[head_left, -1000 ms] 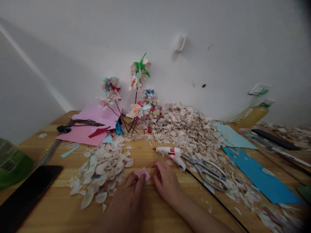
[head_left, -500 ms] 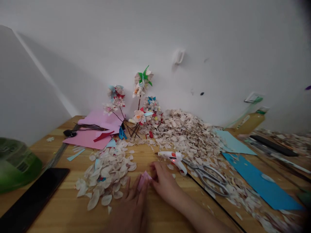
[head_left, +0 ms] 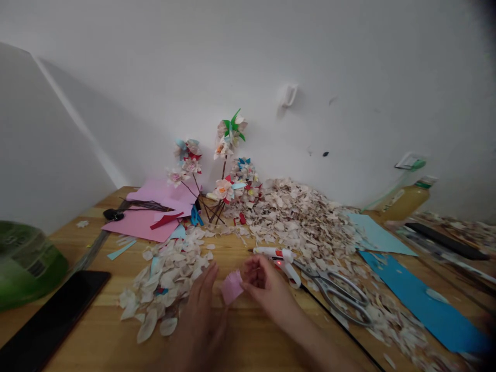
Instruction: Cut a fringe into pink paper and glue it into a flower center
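Two hands [head_left: 201, 320] hold one pink paper piece [head_left: 231, 287].

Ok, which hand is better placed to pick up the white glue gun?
Right, probably. The right hand sits just below the white plastic glue gun, while the left hand is farther away, with the small pink paper piece between it and the gun.

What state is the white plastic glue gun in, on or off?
On, it seems: the white plastic glue gun shows a small glowing red light.
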`<state>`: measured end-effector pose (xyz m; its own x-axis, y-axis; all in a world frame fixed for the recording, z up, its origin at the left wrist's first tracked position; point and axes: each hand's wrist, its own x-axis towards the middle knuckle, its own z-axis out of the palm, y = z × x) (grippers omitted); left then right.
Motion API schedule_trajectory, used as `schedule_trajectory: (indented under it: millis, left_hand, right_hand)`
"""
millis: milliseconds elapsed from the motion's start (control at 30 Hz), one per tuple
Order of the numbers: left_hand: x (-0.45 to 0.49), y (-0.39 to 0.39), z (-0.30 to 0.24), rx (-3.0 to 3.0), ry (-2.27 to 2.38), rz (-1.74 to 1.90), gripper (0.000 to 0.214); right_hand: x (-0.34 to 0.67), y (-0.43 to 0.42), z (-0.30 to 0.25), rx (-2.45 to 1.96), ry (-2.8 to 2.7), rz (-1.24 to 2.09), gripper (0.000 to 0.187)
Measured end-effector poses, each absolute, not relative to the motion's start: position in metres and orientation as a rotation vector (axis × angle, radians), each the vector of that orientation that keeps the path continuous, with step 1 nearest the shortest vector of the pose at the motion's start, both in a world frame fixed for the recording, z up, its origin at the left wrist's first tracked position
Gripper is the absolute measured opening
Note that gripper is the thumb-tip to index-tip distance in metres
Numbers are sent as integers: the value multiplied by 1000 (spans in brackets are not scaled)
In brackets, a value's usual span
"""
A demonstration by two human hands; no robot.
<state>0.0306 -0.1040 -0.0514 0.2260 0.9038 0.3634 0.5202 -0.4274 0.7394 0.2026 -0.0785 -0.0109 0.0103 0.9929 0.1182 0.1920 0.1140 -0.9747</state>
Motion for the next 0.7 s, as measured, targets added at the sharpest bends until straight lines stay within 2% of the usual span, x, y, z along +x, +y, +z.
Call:
schedule_trajectory:
  millis: [167,233,333,400,567,700]
  left_hand:
    - [42,-94,-53,1203,951,1178,79]
    - [45,-92,-47,982,838,1151,78]
    - [45,-94,-30,909,835,1132,60]
    - [44,-95,-21,920,903,1149,55]
    - [42,-95,-21,974,1030,1146,68]
    - [41,-95,-21,998,1141,1109,76]
  right_hand:
    - [199,-91,12,-1096,-1300,1041,27]
    - [197,-95,14,-1021,-1229,1070,27]
    - [196,-96,7,-979,-1159,1091,28]
    - [196,-94,-2,-979,-1142,1112,32]
    - [189,-93,-26,-984,-1046,1264,52]
    - [179,-95,-28,-977,-965,1377,55]
